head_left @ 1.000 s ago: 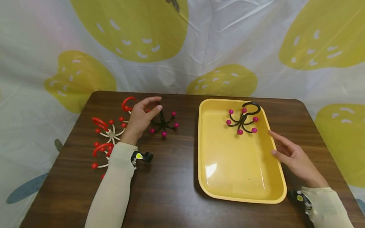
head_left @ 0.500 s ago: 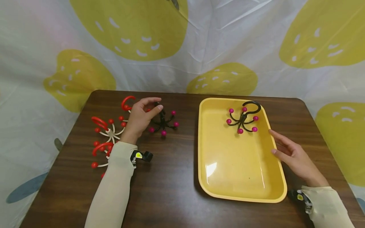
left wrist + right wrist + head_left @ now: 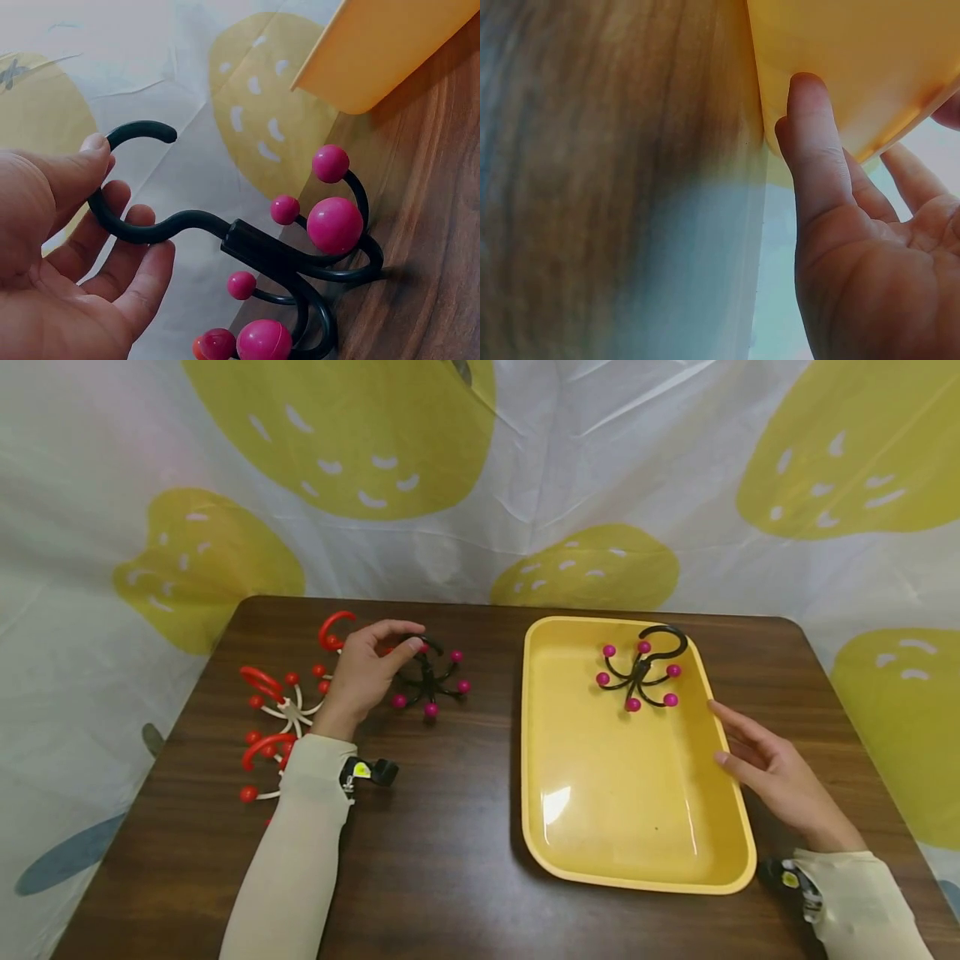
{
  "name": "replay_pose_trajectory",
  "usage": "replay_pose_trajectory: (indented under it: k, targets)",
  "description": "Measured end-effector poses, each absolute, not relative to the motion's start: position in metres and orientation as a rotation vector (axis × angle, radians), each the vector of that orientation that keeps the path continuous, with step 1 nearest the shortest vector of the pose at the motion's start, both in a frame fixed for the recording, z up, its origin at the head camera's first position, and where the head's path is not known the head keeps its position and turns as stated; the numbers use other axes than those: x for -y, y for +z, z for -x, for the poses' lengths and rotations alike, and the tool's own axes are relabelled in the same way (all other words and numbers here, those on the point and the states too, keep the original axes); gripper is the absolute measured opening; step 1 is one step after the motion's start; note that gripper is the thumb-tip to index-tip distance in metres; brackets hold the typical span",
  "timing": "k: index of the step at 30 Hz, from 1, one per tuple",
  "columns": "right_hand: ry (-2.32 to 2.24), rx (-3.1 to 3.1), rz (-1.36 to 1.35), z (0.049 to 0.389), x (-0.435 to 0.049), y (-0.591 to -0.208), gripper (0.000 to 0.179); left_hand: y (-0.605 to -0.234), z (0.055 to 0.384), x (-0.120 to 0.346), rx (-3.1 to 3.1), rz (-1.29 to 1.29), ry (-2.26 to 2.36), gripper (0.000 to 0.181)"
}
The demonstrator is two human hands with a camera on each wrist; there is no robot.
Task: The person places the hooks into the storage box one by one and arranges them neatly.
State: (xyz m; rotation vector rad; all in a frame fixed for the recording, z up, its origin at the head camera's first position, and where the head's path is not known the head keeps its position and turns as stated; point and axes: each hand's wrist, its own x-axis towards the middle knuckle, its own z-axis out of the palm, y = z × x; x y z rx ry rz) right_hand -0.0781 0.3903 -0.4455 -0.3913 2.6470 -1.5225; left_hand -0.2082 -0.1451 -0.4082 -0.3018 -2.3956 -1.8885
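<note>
In the head view my left hand (image 3: 362,678) pinches the top curve of a black rotating hook hanger (image 3: 429,682) with pink ball tips. The left wrist view shows the thumb and fingers around this curve, its free end sticking out past the thumb. The hanger stands upright, its ball-tipped arms low at the wooden table. My right hand (image 3: 780,777) touches the right wall of a yellow tray (image 3: 526,735), fingers spread and fairly straight along it. A second black hanger with pink balls (image 3: 639,673) lies inside the tray at the back, its curve near the rim.
Several white hangers with red hooks and red balls (image 3: 291,710) lie on the left of the dark wooden table (image 3: 442,835), partly behind my left forearm. A fabric sheet with yellow fruit print (image 3: 585,568) hangs behind the table.
The held hanger's top curve has turned between my left fingers, so its free end now points right. My right hand and the tray stay in place.
</note>
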Motion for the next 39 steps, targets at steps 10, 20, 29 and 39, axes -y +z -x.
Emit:
replay_pose_trajectory:
  k: [10,20,29,39]
  targets:
    - [-1.512,-2.661,0.379,0.075,-0.39,-0.446,0.066,-0.401,0.205,0.14,2.433,0.316,-1.805,0.023]
    - [-1.5,-2.672,0.315,0.074,-0.389,-0.445,0.065,-0.379,0.202,0.133,2.383,0.365,-1.816,0.022]
    - [-1.523,-2.647,0.358,0.074,-0.389,-0.446,0.066,-0.366,0.2,0.123,2.319,0.396,-1.826,0.022]
    - [-1.526,-2.647,0.37,0.075,-0.389,-0.447,0.066,-0.349,0.201,0.11,2.302,0.485,-1.842,0.023]
